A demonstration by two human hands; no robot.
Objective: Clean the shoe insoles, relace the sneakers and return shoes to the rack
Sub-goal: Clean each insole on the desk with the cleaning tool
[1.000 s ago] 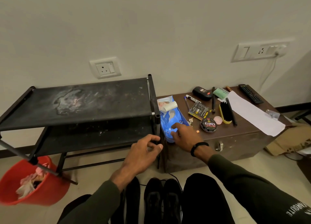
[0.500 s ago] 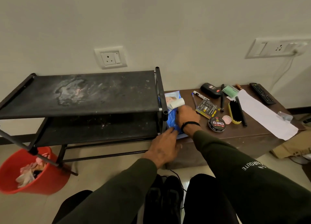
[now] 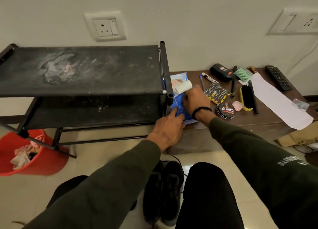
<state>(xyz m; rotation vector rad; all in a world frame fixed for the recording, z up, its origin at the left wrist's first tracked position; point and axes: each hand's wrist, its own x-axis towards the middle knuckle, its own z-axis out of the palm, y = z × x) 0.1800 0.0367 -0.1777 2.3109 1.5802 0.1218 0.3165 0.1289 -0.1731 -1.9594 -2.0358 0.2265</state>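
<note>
A blue wipes packet point(image 3: 179, 106) lies on the brown table point(image 3: 240, 123), right beside the black shoe rack point(image 3: 82, 70). Its white flap point(image 3: 184, 86) is peeled up. My left hand point(image 3: 167, 128) presses the packet's near end with straight fingers. My right hand point(image 3: 195, 100) sits on the packet just below the flap, with its fingers curled down at the opening; what they pinch is hidden. A pair of black sneakers point(image 3: 163, 191) stands on the floor between my knees.
On the table lie a polish tin point(image 3: 226, 110), a yellow shoe brush point(image 3: 247, 98), a white paper sheet point(image 3: 278, 103), pens, a green comb and a remote point(image 3: 277, 78). A red bucket point(image 3: 43, 158) with rags sits under the rack's left end.
My view has leaned in closer. My right hand slid up the packet toward the flap, and my left hand left the rack post and came down on the packet's near end.
</note>
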